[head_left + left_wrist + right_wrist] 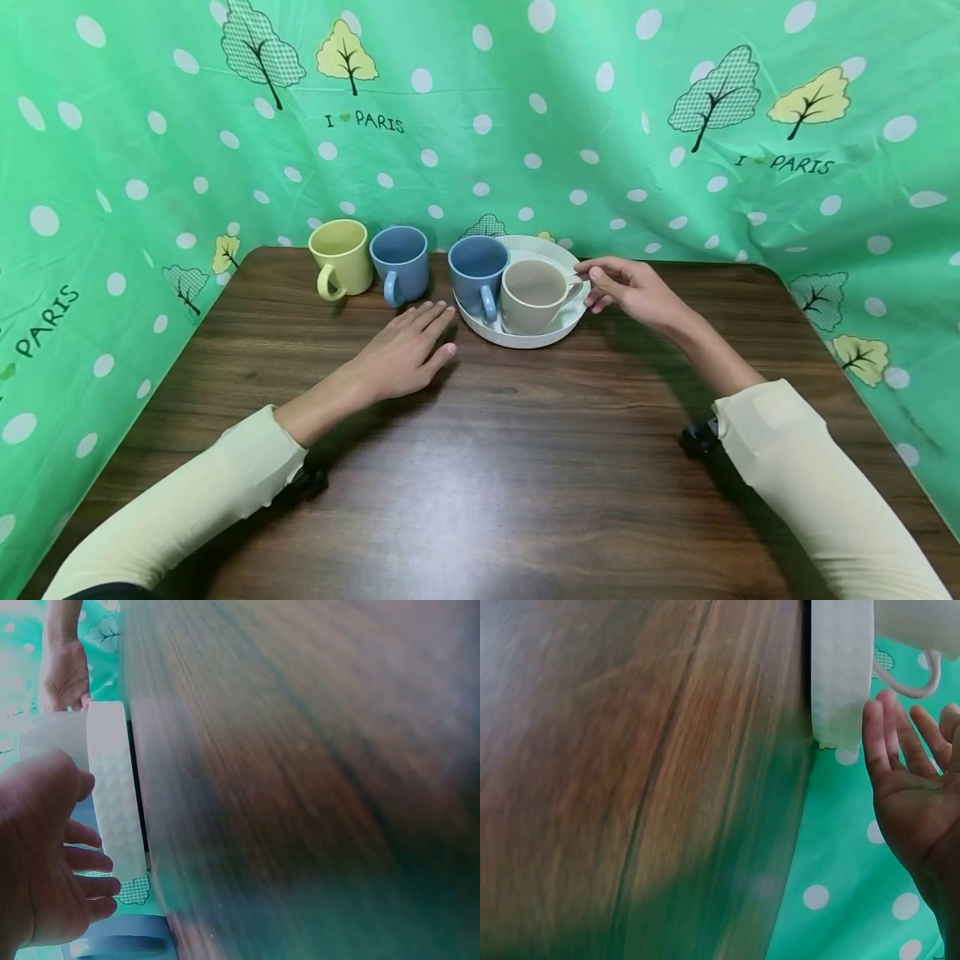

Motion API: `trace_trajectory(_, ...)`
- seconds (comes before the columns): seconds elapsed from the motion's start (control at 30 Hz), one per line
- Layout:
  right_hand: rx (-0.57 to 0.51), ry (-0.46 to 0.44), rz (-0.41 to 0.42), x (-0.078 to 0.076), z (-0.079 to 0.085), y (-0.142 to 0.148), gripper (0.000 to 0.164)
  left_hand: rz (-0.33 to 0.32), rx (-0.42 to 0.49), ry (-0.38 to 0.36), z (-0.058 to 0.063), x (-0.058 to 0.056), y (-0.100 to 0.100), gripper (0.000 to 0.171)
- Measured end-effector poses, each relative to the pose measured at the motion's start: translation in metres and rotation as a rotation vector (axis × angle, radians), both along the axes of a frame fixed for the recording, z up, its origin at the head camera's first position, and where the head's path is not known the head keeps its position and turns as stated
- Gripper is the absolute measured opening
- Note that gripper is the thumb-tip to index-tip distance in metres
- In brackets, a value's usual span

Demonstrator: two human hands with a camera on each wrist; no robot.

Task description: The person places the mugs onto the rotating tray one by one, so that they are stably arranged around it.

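A round white tray [525, 340] stands near the table's back edge. On it, a blue mug [471, 283] sits beside a beige mug [527, 307], both upright. My right hand [636, 293] is at the tray's right side by the beige mug's handle [913, 691], fingers loosely extended; the right wrist view shows nothing gripped. My left hand [401, 354] is held out palm down, fingers straight, in front of the tray's left edge. The left wrist view shows its fingers before the tray's side [116, 787]; whether they touch it I cannot tell.
Left of the tray, a second blue mug [408, 262] and a yellow mug [350, 262] stand upright on the brown wooden table [525, 467]. A green dotted curtain [480, 167] hangs close behind the table and along its sides.
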State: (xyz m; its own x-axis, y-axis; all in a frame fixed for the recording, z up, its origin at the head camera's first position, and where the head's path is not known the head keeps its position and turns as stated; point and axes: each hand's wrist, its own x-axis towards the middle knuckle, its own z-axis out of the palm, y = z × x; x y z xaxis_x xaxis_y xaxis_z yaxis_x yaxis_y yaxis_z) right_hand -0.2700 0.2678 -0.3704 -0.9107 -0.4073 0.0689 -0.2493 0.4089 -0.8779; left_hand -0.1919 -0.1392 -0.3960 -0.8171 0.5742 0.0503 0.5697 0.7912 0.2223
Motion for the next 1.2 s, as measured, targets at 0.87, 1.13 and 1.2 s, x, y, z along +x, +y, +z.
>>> trace_trajectory(0.87,0.608,0.253,0.106,-0.029,-0.007,0.021,0.062,0.09,0.151,0.047,0.005,0.008,-0.015,0.058)
trace_trajectory(1.13,0.614,0.25,0.13,-0.042,-0.008,0.015,0.061,0.164,0.204,0.026,0.006,0.005,-0.021,0.057)
trace_trajectory(1.2,0.62,0.252,0.138,-0.045,-0.009,0.014,0.06,0.181,0.224,0.024,0.006,0.005,-0.022,0.056)
